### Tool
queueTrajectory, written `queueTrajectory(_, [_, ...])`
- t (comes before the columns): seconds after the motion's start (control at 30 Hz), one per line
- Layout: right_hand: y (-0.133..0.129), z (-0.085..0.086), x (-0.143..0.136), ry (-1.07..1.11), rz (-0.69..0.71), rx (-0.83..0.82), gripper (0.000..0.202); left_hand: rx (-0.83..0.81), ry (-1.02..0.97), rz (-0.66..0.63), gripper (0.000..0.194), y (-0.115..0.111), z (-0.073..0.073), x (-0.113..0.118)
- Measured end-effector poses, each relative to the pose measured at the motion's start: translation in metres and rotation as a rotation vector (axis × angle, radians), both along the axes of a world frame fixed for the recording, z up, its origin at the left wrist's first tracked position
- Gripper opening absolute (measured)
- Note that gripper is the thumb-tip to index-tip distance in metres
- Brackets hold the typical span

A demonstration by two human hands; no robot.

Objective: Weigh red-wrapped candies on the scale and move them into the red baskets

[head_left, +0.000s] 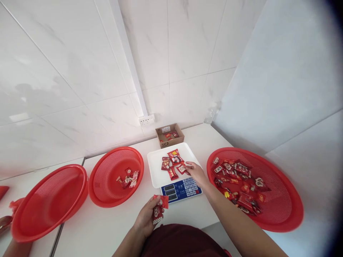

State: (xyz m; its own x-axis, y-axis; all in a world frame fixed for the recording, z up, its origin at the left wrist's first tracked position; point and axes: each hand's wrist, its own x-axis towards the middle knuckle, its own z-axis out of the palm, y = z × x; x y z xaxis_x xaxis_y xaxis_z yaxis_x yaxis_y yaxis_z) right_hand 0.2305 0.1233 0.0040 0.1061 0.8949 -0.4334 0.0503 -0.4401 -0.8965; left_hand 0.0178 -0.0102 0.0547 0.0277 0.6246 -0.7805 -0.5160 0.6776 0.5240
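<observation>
My left hand [147, 216] is closed around a few small red snack packets [157, 214], held low in front of the scale. Over the weighing tray, my right hand [197, 172] has its fingertips closed at the edge of a small red-and-white packet [181, 168]. Beside that packet lie a larger red packet [175, 157] with a picture, a dark red packet [165, 163] and a narrow red packet [173, 172]. They rest on the white tray [155, 175] of a digital scale with a blue keypad panel [180, 191].
At the right, a red plastic basket [293, 210] holds many red snack packets. Another red basket [98, 191] has several packets, and a further one [24, 228] stands left. Behind the scale sits a cardboard box [175, 140] with packets. A person's hand [5, 222] shows far left.
</observation>
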Motion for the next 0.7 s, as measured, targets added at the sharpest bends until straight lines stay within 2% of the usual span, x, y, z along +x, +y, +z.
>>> queueTrajectory(0.13, [-0.003, -0.001, 0.006, -0.079, 0.004, 0.042, 0.023, -0.004, 0.007, -0.011, 0.026, 0.000, 0.002, 0.002])
queueTrajectory(0.37, [-0.020, -0.001, 0.011, -0.217, 0.101, 0.065, 0.031, -0.001, 0.013, -0.002, 0.026, 0.000, 0.001, 0.002])
queueTrajectory(0.57, [-0.060, -0.014, 0.036, -0.256, 0.236, 0.155, 0.032, -0.058, 0.045, 0.046, 0.028, 0.006, 0.004, -0.008])
queueTrajectory(0.7, [-0.095, -0.029, 0.049, -0.286, 0.270, 0.114, 0.030, 0.013, 0.028, 0.071, 0.024, 0.011, 0.004, -0.018])
